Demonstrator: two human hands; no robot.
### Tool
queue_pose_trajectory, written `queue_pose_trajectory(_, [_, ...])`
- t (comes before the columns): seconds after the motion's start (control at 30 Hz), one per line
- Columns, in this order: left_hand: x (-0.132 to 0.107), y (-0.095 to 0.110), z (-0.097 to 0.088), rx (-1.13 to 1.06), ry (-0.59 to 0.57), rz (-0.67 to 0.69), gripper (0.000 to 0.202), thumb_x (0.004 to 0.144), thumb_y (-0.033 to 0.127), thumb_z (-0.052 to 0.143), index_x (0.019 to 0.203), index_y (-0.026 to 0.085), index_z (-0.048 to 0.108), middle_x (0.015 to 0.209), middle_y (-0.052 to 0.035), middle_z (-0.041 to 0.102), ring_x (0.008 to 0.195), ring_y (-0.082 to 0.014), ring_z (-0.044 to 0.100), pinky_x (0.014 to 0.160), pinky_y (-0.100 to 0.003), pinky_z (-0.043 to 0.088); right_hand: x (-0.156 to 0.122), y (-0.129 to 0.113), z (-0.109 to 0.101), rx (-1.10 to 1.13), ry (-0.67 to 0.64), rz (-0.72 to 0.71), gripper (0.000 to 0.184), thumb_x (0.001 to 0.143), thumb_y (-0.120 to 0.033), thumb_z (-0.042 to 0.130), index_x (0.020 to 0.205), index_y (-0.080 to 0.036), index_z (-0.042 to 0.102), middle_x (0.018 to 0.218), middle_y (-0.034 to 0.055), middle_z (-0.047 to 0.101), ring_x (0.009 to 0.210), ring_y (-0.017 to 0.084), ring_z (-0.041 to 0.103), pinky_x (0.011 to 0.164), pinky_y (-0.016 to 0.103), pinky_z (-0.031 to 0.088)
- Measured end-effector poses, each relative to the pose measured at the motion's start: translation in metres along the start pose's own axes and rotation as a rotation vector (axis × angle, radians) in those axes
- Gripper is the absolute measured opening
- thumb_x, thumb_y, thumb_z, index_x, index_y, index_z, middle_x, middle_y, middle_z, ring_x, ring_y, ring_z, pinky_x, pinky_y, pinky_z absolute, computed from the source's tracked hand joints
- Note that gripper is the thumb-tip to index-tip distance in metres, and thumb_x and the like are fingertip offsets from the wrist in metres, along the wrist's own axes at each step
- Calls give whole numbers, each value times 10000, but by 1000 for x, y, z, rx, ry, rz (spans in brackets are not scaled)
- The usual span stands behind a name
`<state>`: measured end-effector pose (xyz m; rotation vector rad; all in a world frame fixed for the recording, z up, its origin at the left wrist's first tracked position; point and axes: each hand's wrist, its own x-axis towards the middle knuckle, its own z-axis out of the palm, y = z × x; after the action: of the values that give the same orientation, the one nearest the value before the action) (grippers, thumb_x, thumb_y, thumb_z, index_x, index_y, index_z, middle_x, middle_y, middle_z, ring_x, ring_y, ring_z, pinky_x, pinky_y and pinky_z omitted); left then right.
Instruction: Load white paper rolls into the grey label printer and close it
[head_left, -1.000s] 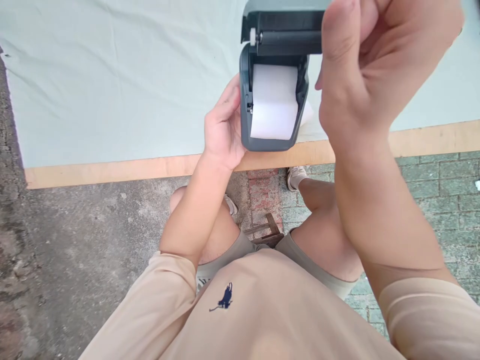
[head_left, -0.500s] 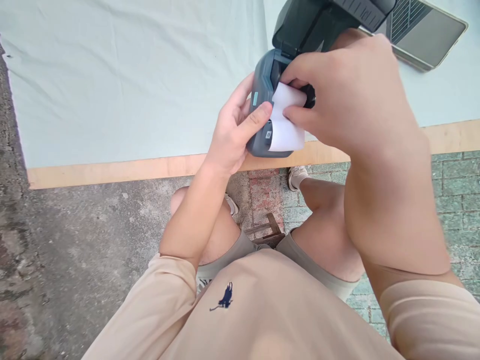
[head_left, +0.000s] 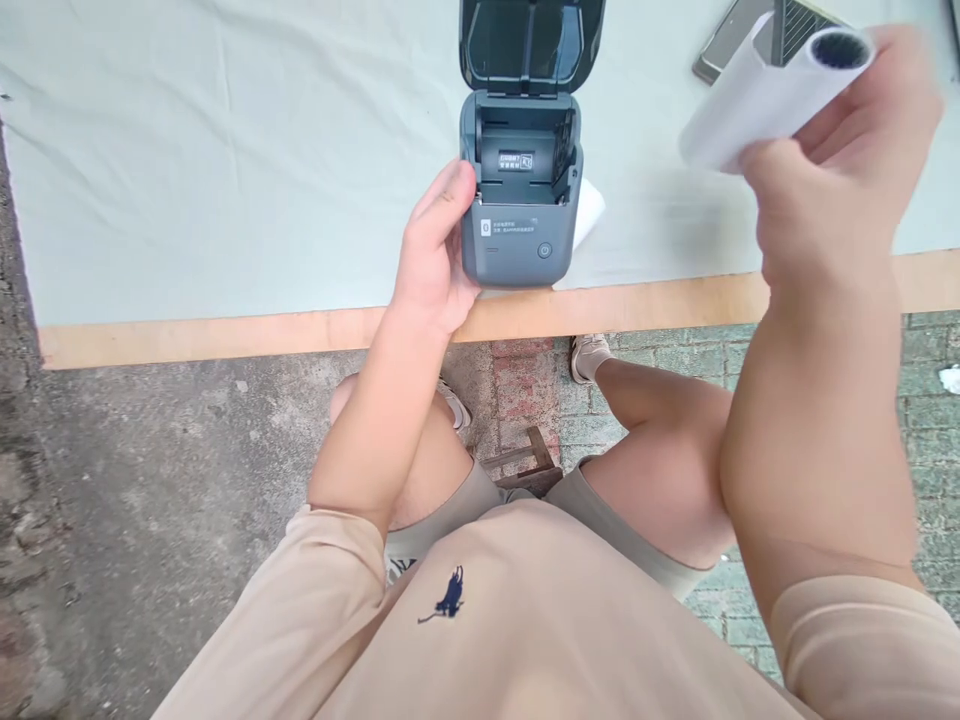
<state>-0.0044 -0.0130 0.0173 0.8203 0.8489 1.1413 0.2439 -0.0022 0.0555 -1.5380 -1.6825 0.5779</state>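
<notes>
A small grey label printer point(head_left: 519, 235) stands near the table's front edge with its lid point(head_left: 531, 45) flipped up and its paper bay empty. My left hand point(head_left: 433, 255) clasps the printer's left side, fingers curled against it. My right hand point(head_left: 840, 170) is raised at the upper right, closed on a white paper roll point(head_left: 772, 92) with a dark core, well clear of the printer. A scrap of white paper point(head_left: 589, 210) pokes out from behind the printer's right side.
The table is covered with a pale green cloth point(head_left: 225, 160) and has a wooden front edge point(head_left: 225, 340). A laptop corner point(head_left: 739, 35) shows at the top right behind the roll. Below are my knees, a wooden stool and paved ground.
My right hand has pulled the paper roll out of the printer and lifted it up to the right. The printer has been set down flat on the table, with my left hand still on its side.
</notes>
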Motion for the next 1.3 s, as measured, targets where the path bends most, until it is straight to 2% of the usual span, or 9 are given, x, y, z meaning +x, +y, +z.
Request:
queue_pose_trajectory(0.13, [1,0,2,6,-6,14,296,795,541,481,960,337,618,1183,10,647,1186,-271,568,887,-422,549,0,20,7,-92,94,75,222,597,-118,509,785,-215,441,897,45,568,783,118,489,697,277,377])
queue_pose_trajectory(0.33, [2,1,2,-22,-20,15,255,793,515,509,919,327,626,1190,33,640,1262,-277,497,914,-424,539,-5,16,0,-145,-18,124,342,631,-150,568,960,-238,542,1080,35,597,992,151,539,864,303,387])
queue_pose_trajectory(0.4, [2,2,1,-50,-32,22,232,802,497,514,898,318,628,1166,30,650,1274,-281,483,945,-431,521,-11,-1,-3,-90,106,69,335,696,-145,487,1014,-245,516,1121,33,565,1033,136,529,868,295,386])
queue_pose_trajectory(0.5, [3,1,-2,-72,-46,14,222,816,472,507,904,306,626,1148,29,658,1282,-291,467,1003,-453,477,-24,-32,5,-94,441,-42,105,784,-162,370,743,-184,464,831,48,536,717,102,503,681,287,353])
queue_pose_trajectory(0.6, [5,0,-3,-78,-45,14,230,830,447,480,918,290,623,1150,27,660,1301,-295,447,1049,-468,434,-35,-50,28,-168,123,75,142,767,-270,514,669,-173,482,616,18,514,561,92,447,596,276,328])
queue_pose_trajectory(0.7, [7,-1,-4,-70,-30,4,235,814,473,484,900,304,622,1145,40,661,1307,-300,439,1024,-465,453,-35,-51,55,-245,-138,274,196,786,-363,529,881,-192,526,635,19,585,641,157,535,677,320,389])
queue_pose_trajectory(0.87, [7,-1,-6,-50,-71,-13,276,817,485,465,946,298,621,1168,44,660,1346,-293,380,1035,-459,437,-20,-45,74,-260,-143,353,314,765,-357,561,1014,-187,476,729,37,615,785,214,581,770,375,418])
queue_pose_trajectory(1.1, [3,2,-15,-60,-67,9,252,821,468,478,945,299,618,1143,57,670,1359,-294,354,1028,-468,440,-12,-47,74,-194,-271,333,154,711,-327,586,800,-206,554,668,18,581,650,148,514,650,310,404])
queue_pose_trajectory(1.3, [-1,5,-17,-89,-51,-16,250,838,442,440,931,289,614,1120,45,680,1380,-293,329,1067,-469,402,-12,-51,72,-181,-364,294,295,704,-308,574,993,-267,530,781,7,602,685,150,517,672,324,420])
